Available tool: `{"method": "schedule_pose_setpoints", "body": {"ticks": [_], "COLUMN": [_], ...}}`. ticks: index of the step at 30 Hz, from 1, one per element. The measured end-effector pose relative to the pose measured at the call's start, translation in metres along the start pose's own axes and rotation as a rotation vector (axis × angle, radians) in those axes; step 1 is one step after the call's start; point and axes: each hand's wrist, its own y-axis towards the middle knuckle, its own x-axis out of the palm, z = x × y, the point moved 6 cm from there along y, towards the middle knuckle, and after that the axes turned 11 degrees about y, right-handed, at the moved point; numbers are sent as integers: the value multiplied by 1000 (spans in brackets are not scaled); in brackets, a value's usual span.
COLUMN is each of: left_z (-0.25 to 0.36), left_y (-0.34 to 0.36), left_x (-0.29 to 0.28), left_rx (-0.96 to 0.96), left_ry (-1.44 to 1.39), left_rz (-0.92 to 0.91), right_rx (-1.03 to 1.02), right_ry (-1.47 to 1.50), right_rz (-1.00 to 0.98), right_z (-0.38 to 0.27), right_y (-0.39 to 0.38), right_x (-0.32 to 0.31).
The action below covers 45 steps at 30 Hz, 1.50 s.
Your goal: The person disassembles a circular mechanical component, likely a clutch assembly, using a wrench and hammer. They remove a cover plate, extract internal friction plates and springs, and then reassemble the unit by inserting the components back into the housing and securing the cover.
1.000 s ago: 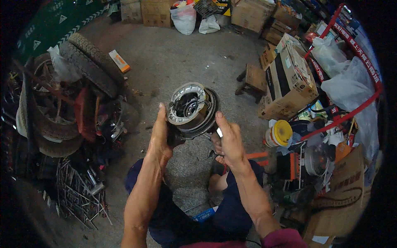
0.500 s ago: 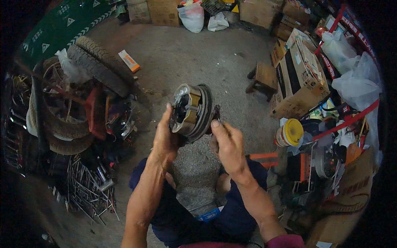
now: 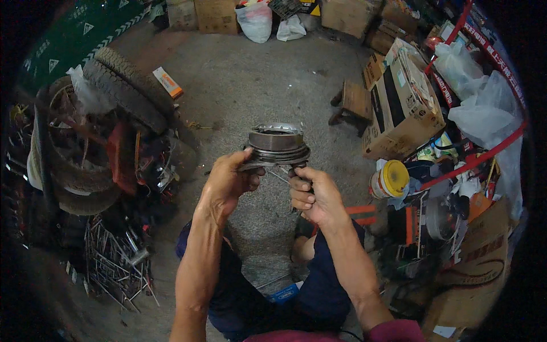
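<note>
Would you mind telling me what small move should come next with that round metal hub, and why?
Probably tilt the metal hub back toward the face. It is now seen edge-on, held in the air between the left hand at its lower left rim and the right hand just beneath it, so its inner face is hidden from view.

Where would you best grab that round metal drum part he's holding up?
Probably by its wide lower flange, from both sides. The metal drum sits flat-side up, and the left hand and right hand already pinch that protruding rim from below; the smooth upper band offers less purchase.
</note>
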Motion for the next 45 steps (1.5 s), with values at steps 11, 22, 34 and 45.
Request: {"method": "schedule_pose_setpoints", "body": {"ticks": [11, 22, 34, 45], "left_z": [14, 1, 34, -1], "left_y": [-21, -15, -30, -14], "left_x": [-5, -15, 17, -9], "left_rx": [27, 33, 231, 296], "left_ry": [316, 264, -197, -477], "left_rz": [162, 49, -39, 180], "right_rx": [-243, -634, -790, -270], "right_ry": [-285, -759, -909, -419], "right_rz": [11, -10, -302, -125], "right_z": [-4, -14, -49, -7], "right_y": [-13, -9, -50, -32], "right_x": [21, 13, 38, 32]}}
